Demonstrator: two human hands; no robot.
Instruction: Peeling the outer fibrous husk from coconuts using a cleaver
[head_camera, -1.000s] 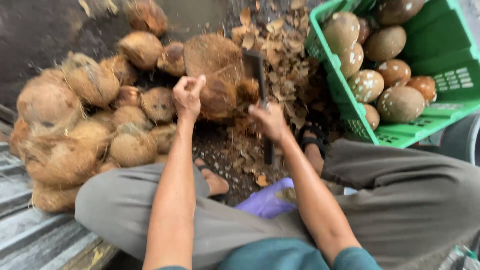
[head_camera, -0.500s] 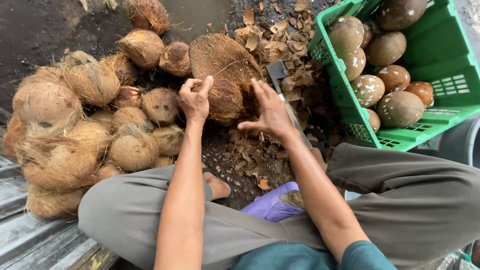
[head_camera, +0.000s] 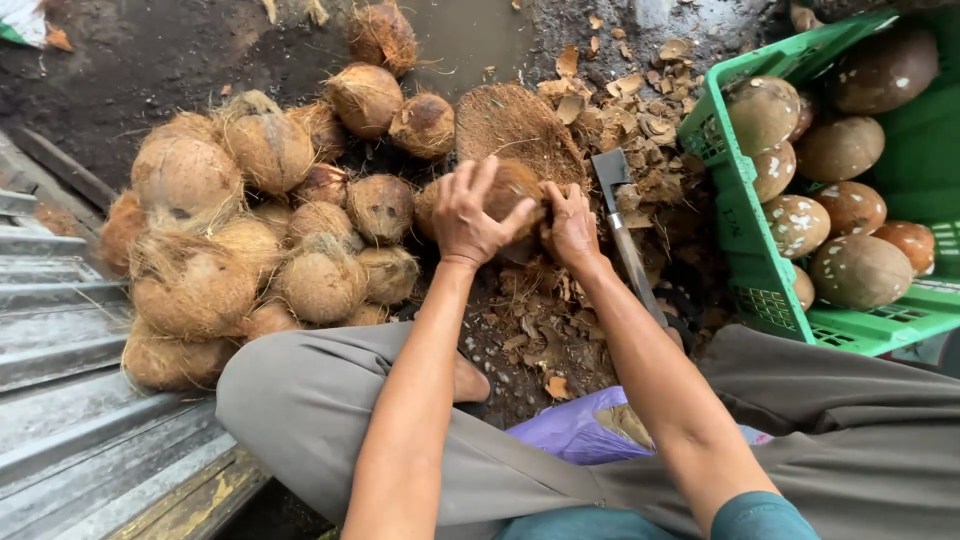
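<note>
My left hand (head_camera: 472, 217) and my right hand (head_camera: 572, 228) both grip one brown fibrous coconut (head_camera: 515, 188) held low over the ground between my knees. Behind it lies a large piece of brown husk (head_camera: 517, 125). A metal blade on a stick (head_camera: 622, 222) stands just to the right of my right hand, with neither hand touching it.
A heap of several husk-covered coconuts (head_camera: 250, 240) lies at the left. A green plastic crate (head_camera: 760, 270) at the right holds several peeled coconuts (head_camera: 845, 205). Husk scraps (head_camera: 640, 110) litter the dark ground. Grey metal steps (head_camera: 60, 380) run along the left edge.
Both hands have drawn back toward me and closed around the coconut. The right hand has let go of the blade area and come onto the coconut.
</note>
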